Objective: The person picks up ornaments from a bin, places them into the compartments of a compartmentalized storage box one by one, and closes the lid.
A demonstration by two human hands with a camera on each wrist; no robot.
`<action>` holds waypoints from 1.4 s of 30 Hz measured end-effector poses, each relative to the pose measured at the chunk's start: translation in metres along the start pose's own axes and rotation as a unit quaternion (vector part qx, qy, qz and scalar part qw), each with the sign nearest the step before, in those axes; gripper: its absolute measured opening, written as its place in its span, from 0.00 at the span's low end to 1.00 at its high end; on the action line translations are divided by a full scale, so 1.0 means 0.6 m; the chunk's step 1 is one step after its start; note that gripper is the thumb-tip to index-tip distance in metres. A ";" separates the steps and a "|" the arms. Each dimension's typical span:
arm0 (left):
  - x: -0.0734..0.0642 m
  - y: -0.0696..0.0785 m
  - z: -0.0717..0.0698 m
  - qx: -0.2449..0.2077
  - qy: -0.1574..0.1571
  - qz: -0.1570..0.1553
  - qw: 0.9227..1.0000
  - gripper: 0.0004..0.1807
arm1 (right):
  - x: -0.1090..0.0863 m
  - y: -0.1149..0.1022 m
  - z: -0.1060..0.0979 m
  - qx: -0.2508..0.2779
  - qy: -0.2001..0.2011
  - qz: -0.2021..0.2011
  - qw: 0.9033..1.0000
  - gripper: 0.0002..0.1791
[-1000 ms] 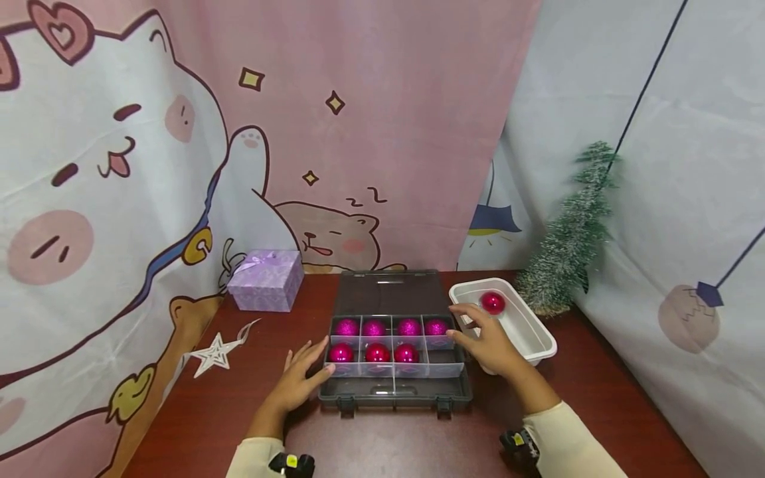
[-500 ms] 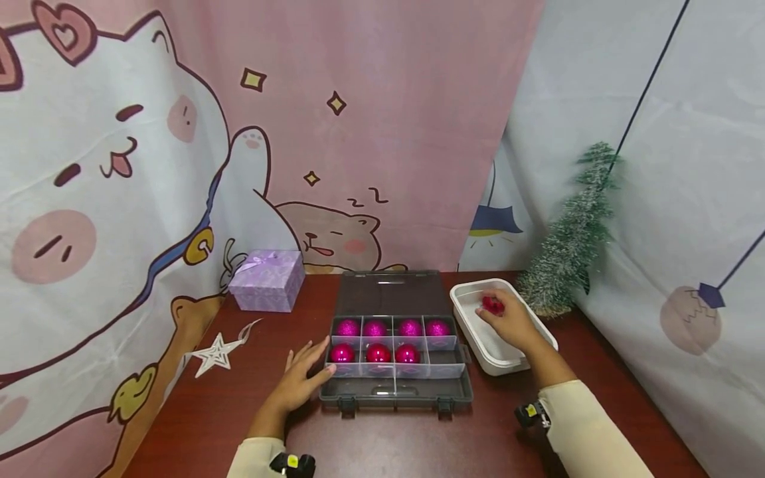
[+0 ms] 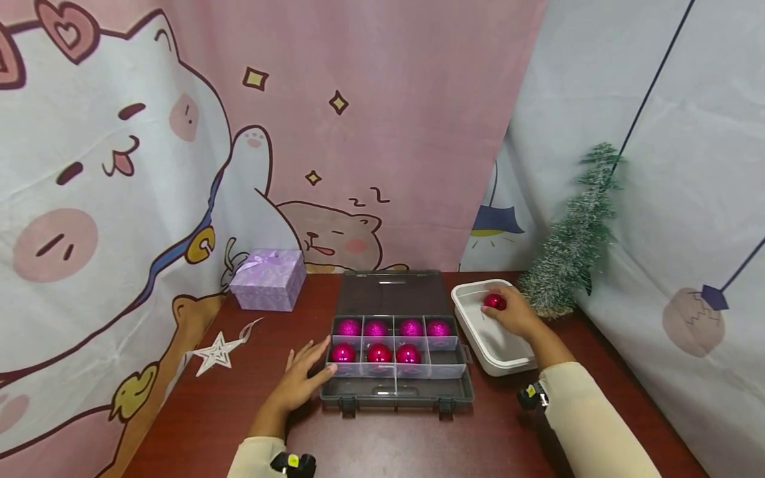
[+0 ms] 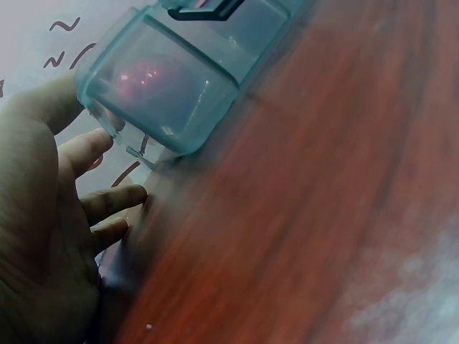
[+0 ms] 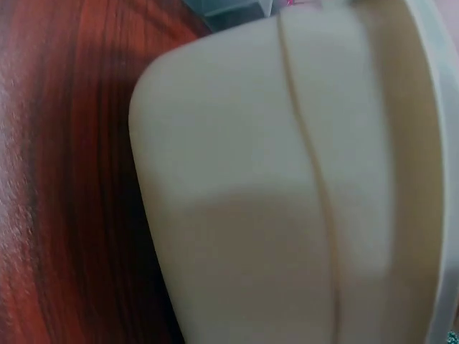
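My right hand (image 3: 515, 312) reaches into the white plastic tub (image 3: 493, 364) and pinches a shiny red Christmas ball (image 3: 493, 302) near its back end. In the right wrist view the tub's outer wall (image 5: 237, 172) fills most of the picture and hides that hand. Left of the tub lies a dark divided case (image 3: 396, 385) with its lid folded back. Its back row holds several glittery magenta balls (image 3: 375, 327); its front row holds three shiny ones (image 3: 379, 352), the rightmost front compartment being bare. My left hand (image 3: 301, 378) touches the case's left side with fingers extended.
A purple gift box (image 3: 267, 280) stands at the back left, and a white star ornament (image 3: 216, 354) with a ribbon lies in front of it. Behind the tub, a small frosted tree (image 3: 570, 245) leans by the right curtain. Printed curtains (image 3: 418, 133) enclose the table.
My right hand has moved from the case's right edge into the tub and taken hold of the red ball there. The left hand stays in place on the case.
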State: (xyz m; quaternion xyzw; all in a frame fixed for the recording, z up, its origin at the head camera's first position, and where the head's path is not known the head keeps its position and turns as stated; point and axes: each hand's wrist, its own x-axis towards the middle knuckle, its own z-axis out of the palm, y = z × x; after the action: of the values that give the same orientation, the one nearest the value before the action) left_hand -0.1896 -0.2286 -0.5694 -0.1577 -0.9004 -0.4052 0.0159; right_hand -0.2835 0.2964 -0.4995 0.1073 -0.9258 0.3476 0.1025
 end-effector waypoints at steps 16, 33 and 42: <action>-0.002 0.002 0.001 -0.001 0.018 0.015 1.000 0.38 | 0.004 0.008 0.004 0.014 -0.025 0.001 1.000 0.25; -0.002 -0.018 0.013 -0.029 0.056 0.070 0.996 0.37 | -0.003 0.024 0.018 -0.005 -0.037 -0.019 0.999 0.29; -0.001 -0.032 0.020 -0.019 0.064 0.082 0.994 0.36 | -0.006 0.024 0.015 -0.002 -0.058 0.023 0.998 0.25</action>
State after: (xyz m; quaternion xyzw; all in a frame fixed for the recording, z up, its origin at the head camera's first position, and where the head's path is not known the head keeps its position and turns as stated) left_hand -0.1934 -0.2321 -0.5914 -0.2049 -0.8738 -0.4286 0.1039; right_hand -0.2851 0.3017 -0.5161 0.1060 -0.9333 0.3407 0.0406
